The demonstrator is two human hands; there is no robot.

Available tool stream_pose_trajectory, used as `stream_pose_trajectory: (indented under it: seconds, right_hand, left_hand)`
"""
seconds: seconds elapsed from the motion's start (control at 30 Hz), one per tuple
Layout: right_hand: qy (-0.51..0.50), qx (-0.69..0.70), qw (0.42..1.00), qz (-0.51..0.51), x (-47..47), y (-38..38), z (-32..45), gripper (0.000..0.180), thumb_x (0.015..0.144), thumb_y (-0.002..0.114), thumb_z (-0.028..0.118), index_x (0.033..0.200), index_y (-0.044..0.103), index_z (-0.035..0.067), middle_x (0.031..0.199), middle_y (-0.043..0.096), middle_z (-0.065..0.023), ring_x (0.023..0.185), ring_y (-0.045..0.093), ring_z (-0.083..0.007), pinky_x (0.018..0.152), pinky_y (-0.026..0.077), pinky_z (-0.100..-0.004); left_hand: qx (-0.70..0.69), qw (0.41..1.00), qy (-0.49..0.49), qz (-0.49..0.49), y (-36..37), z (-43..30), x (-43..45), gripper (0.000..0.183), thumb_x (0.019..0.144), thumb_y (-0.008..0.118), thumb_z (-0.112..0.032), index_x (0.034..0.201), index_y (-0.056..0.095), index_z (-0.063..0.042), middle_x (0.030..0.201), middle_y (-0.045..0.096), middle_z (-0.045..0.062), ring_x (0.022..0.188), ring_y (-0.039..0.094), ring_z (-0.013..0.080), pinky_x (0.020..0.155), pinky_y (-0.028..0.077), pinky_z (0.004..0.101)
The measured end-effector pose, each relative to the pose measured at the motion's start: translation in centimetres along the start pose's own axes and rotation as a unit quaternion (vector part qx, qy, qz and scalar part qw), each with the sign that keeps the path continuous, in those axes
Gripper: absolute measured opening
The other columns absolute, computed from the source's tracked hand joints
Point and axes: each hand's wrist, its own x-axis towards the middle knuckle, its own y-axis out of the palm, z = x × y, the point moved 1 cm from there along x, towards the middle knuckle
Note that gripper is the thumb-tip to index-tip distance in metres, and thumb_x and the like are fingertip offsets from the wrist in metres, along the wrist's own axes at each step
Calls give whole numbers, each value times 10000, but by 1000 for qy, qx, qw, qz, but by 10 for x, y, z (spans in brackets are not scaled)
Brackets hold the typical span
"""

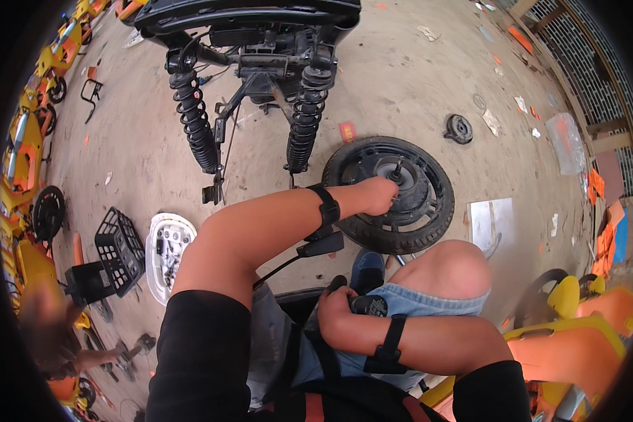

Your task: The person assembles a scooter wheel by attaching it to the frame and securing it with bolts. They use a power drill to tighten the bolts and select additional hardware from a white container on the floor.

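Observation:
A hub motor wheel with a black tyre (pixel 390 245) lies flat on the floor in front of me, its axle (pixel 397 171) pointing up. My left hand (pixel 381 195) reaches across to the hub beside the axle, with its fingers curled; whether it grips something there is hidden. Close to my lap, my right hand (pixel 337 311) is wrapped around a black cordless power tool (pixel 369 305). Ahead stands the rear of a black scooter frame (pixel 264 58) with two coil-spring shock absorbers (pixel 192 111) hanging down and no wheel between them.
At the left are a white tray (pixel 152 258) of small hardware, a black plastic basket (pixel 118 250) and another person's arm (pixel 92 358). A round black hub part (pixel 459 129) lies right of the wheel. Yellow-orange scooter bodies (pixel 564 337) flank both sides.

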Motion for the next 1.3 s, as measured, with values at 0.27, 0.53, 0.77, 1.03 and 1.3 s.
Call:
stream_pose_trajectory:
  seconds: [0.27,0.53,0.77,1.03,1.3]
  right_hand:
    - [-24,16,996,89,20,-1,-6,617,818,655,179,1398,487,49,1398,461,-177,1038,591,-371,673,486,-549]
    - [-40,28,995,91,23,3,-8,664,827,657,164,1438,426,43,1507,359,-167,1088,565,-403,664,473,-575]
    - [-58,20,993,98,22,1,-7,644,836,653,148,1442,440,94,1538,316,-165,1133,539,-416,677,470,-579]
    - [-44,35,993,105,23,1,-6,692,795,709,202,1425,455,70,1516,346,-169,1141,548,-389,675,467,-576]
    - [-14,44,997,67,23,3,-5,660,811,682,172,1422,459,61,1489,381,-170,1097,578,-378,684,472,-567]
  left_hand:
    - [43,997,21,55,9,10,14,193,816,665,-121,987,698,-38,963,692,191,960,650,369,813,517,442]
    - [69,995,57,33,7,9,12,140,790,638,-88,915,685,-47,911,687,198,917,658,388,774,531,465]
    - [149,984,85,42,5,-13,10,163,791,613,-66,947,646,-29,864,679,203,858,658,395,722,530,476]
    - [195,973,113,54,-4,-20,1,193,778,609,-61,966,644,-31,842,689,187,848,683,363,695,550,473]
    - [209,966,144,44,-2,-18,-4,238,742,635,-73,978,649,-42,817,688,182,831,684,366,685,551,464]
